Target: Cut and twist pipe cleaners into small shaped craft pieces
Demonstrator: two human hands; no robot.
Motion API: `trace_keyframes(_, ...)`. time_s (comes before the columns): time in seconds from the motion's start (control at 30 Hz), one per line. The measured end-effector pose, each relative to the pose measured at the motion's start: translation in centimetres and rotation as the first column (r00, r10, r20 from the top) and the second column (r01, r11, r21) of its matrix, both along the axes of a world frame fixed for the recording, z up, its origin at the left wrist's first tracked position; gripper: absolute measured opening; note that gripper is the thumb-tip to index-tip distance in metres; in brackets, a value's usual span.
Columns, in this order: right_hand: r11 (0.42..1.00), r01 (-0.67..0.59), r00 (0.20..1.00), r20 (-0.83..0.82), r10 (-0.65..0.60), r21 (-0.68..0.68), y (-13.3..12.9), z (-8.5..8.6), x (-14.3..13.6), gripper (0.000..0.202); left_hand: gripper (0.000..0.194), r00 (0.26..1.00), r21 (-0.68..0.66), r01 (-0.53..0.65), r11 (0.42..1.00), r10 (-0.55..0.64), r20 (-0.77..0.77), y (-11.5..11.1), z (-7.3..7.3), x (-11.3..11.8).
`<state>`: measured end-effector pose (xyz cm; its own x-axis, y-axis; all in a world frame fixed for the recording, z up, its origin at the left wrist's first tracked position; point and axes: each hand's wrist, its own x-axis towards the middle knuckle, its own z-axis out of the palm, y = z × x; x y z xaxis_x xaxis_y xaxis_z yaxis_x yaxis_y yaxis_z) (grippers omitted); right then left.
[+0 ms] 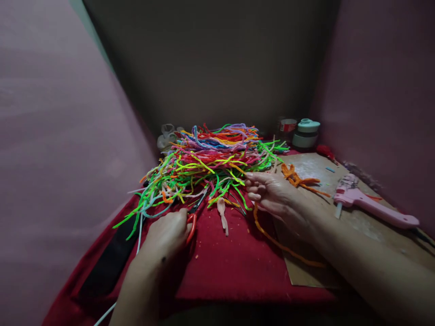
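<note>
A pair of scissors (pixel 192 226) with red handles is in my left hand (pixel 168 233), its blades pointing up toward a large heap of multicoloured fuzzy stems (pixel 217 154). My right hand (pixel 268 192) is at the heap's right front edge, thumb and index finger pinched on a yellow-orange stem (pixel 238 168). From under that hand an orange stem (pixel 277 243) curves down to the right. Between my hands a pale pink looped piece (pixel 222 215) lies on the red cloth (pixel 224 267). Orange bent stems (pixel 295 177) rest on the board behind my right wrist.
A pink glue gun (pixel 370 206) lies on the brown board (pixel 306 276) at the right. Behind it are a mint-lidded container (pixel 306 133) and a jar (pixel 287 127). A black flat object (pixel 108 262) and a white cable (pixel 106 313) are at the left. Walls rise on both sides.
</note>
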<state>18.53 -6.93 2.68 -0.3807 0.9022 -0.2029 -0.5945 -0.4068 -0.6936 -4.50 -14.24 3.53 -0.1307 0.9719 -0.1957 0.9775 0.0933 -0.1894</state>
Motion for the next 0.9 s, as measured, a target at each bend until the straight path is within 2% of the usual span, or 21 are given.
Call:
trace_keyframes(0.17, 0.999, -0.029, 0.998, -0.050, 0.028, -0.022, 0.0, 0.1, 0.0, 0.013, 0.036, 0.999, 0.014, -0.016, 1.000, 0.015, 0.034, 1.9, -1.1, 0.3)
trace_keyframes(0.27, 0.999, -0.048, 0.997, -0.063, 0.047, -0.008, 0.0, 0.2, 0.0, 0.013, 0.032, 0.997, 0.098, 0.063, 0.993, -0.066, 0.026, 2.8, -1.3, 0.6)
trace_keyframes(0.4, 0.995, -0.097, 0.993, -0.068, 0.097, 0.007, -0.4, 0.0, -0.1, 0.017, 0.030, 0.985, 0.240, 0.163, 0.957, -0.170, 0.010, 3.1, -0.5, 2.1)
trace_keyframes(0.43, 0.994, -0.105, 0.993, -0.060, 0.105, 0.018, -0.5, 0.0, -0.2, 0.019, 0.029, 0.979, 0.263, 0.172, 0.949, -0.194, 0.059, 3.0, -0.2, 2.8)
trace_keyframes(0.47, 0.993, -0.113, 0.992, -0.047, 0.115, 0.030, -0.7, -0.1, -0.3, 0.020, 0.029, 0.960, 0.348, 0.172, 0.921, -0.236, 0.149, 3.0, 0.2, 3.7)
trace_keyframes(0.5, 0.991, -0.124, 0.991, -0.033, 0.126, 0.047, -0.8, -0.2, -0.4, 0.021, 0.027, 0.910, 0.439, 0.169, 0.883, -0.311, 0.275, 3.1, 0.5, 4.6)
trace_keyframes(0.53, 0.989, -0.137, 0.990, -0.021, 0.139, 0.063, -0.9, -0.2, -0.5, 0.021, 0.028, 0.812, 0.500, 0.162, 0.851, -0.403, 0.423, 3.2, 0.8, 5.6)
trace_keyframes(0.57, 0.986, -0.148, 0.989, -0.007, 0.148, 0.077, -1.0, -0.3, -0.6, 0.021, 0.028, 0.680, 0.532, 0.125, 0.838, -0.463, 0.569, 3.3, 1.1, 6.5)
trace_keyframes(0.6, 0.983, -0.158, 0.987, 0.007, 0.158, 0.089, -1.1, -0.3, -0.7, 0.020, 0.028, 0.544, 0.516, 0.103, 0.850, -0.483, 0.687, 3.6, 1.3, 7.3)
trace_keyframes(0.67, 0.979, -0.179, 0.984, 0.036, 0.176, 0.101, -1.3, -0.2, -0.8, 0.019, 0.026, 0.340, 0.484, -0.020, 0.875, -0.450, 0.826, 4.1, 1.4, 8.5)
trace_keyframes(0.77, 0.971, -0.215, 0.975, 0.071, 0.208, 0.103, -1.5, 0.0, -0.8, 0.023, 0.025, 0.136, 0.384, -0.135, 0.913, -0.367, 0.920, 4.9, 1.4, 9.1)
trace_keyframes(0.9, 0.966, -0.178, 0.981, 0.110, 0.160, 0.187, -1.9, 0.0, -0.8, 0.025, 0.025, -0.136, 0.192, -0.110, 0.975, -0.206, 0.969, 6.1, 1.1, 8.5)
